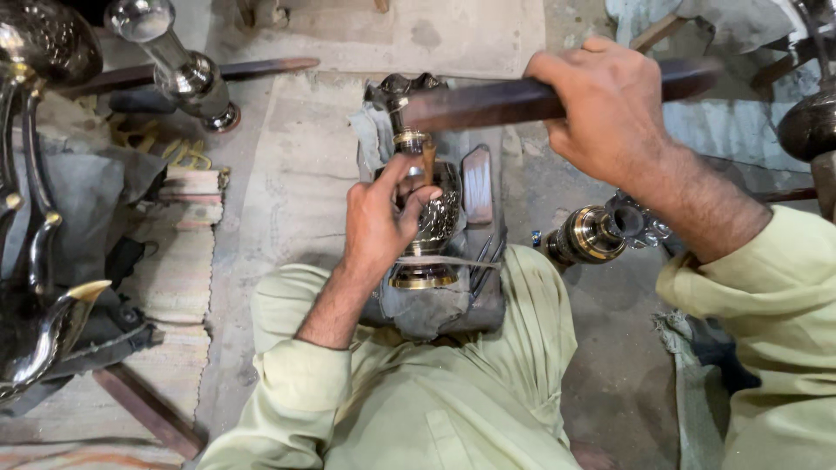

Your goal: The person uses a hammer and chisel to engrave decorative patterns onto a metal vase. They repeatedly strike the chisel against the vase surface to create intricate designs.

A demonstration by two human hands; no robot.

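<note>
The left hand point(379, 222) curls around the neck of a vase point(431, 218), thumb and fingers pinching it just under a brass collar. The right hand point(605, 109) is clenched around a long flat bar point(505, 103), whose near end lies across the vase's top. The vase lies lengthwise on a cloth-padded block point(483, 252) in front of the person's lap, hemmed in on both sides by pale green sleeves and knees, so little free room is left beside it; a dark wedge point(477, 184) stands just to its right. Its belly is dark metal with fine engraved patterning, its foot a polished brass ring, and a thin strap crosses it low down.

Further out, bare concrete floor point(296, 174) opens to the left and ahead. A second brass-banded piece point(592, 233) lies near the right forearm. A shiny metal stem point(178, 65) stands at the upper left, and a woven mat point(187, 261) with dark curved metal parts point(35, 218) borders the left edge.
</note>
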